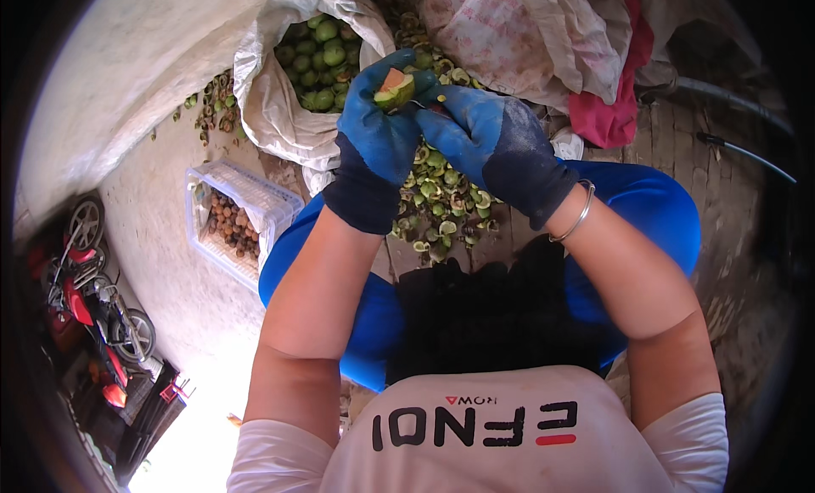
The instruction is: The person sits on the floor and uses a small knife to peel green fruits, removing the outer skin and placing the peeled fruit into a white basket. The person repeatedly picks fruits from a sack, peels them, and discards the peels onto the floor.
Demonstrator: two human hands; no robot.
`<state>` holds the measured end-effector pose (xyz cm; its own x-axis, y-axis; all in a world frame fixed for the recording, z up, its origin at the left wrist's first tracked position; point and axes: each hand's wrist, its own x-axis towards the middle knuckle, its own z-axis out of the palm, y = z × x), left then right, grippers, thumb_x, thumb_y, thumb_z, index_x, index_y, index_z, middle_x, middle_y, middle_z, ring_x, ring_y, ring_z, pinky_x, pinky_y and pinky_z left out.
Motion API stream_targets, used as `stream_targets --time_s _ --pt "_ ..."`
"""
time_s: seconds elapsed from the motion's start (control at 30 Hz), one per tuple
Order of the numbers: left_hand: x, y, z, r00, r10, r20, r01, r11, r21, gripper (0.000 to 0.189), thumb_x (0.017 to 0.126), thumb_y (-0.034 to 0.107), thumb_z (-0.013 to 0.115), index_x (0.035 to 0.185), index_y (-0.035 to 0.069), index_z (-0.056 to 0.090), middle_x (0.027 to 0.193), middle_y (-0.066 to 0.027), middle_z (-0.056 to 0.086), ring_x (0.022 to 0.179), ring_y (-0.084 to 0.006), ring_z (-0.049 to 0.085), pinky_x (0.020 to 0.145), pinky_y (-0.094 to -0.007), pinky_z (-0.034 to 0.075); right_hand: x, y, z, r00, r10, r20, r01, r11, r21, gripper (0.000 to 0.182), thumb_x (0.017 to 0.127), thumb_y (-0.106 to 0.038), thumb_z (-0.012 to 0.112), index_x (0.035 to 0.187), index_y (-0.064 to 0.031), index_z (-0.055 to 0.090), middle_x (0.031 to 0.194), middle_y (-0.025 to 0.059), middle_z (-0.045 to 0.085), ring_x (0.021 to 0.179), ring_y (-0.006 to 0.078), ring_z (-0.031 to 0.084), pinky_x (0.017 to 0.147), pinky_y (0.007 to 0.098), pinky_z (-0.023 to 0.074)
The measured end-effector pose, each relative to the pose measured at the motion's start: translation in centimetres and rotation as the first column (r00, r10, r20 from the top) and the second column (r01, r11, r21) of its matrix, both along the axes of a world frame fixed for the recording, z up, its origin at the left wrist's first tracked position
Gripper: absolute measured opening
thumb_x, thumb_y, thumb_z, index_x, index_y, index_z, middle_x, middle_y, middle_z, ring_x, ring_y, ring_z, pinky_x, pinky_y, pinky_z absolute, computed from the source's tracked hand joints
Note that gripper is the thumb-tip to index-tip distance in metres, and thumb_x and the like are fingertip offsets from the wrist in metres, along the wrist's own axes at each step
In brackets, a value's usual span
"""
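My left hand (382, 120), in a blue coated work glove with a dark cuff, holds a green-husked walnut (396, 90). Part of its husk is cut away, baring a pale orange-tan surface. My right hand (468, 120), gloved alike, grips a small knife (439, 109). Its thin blade tip lies close to the walnut's right side, and my fingers cover most of the handle. A yellowish scrap sticks to the right glove. Below both hands, cut green husks (446, 187) are heaped on the floor between my legs.
A white woven sack (274, 123) of green walnuts (325, 57) stands open ahead. At left, a clear plastic basket (239, 273) holds brown nuts (232, 222). More sacks (503, 41) and a pink cloth (605, 117) lie ahead right. A red motorcycle (95, 295) stands far left.
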<state>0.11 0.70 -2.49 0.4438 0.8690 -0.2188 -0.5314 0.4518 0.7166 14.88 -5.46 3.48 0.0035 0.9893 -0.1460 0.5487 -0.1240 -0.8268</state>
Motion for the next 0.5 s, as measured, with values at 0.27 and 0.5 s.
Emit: stream_targets --time_s 0.27,0.5 --pt "1.5 -0.8 0.0 0.988 0.123 -0.093 -0.128 0.990 -0.056 0.043 0.097 0.028 0.043 0.131 0.002 0.046 0.114 -0.0203 0.060 0.110 -0.0309 0.058 0.096 -0.0413 0.048 -1.4 0.4 -0.7 0.993 -0.118 -0.010 0.117 0.991 -0.065 0.030 0.088 -0.032 0.058 0.098 -0.0039 0.064 0.089 0.0224 0.065 0.083 0.0399 0.063 0.072 0.0475 0.0502" --pt "1.0 -0.1 0.4 0.996 0.037 -0.083 -0.036 0.999 0.023 0.047 0.098 0.031 0.041 0.135 0.002 0.042 0.122 -0.0240 0.057 0.112 -0.0334 0.057 0.096 -0.0412 0.048 -0.8 0.8 -2.2 0.811 -0.232 -0.537 0.078 0.953 -0.294 0.030 0.091 -0.030 0.058 0.101 -0.0028 0.064 0.082 0.0125 0.064 0.072 0.0240 0.061 0.066 0.0348 0.0482"
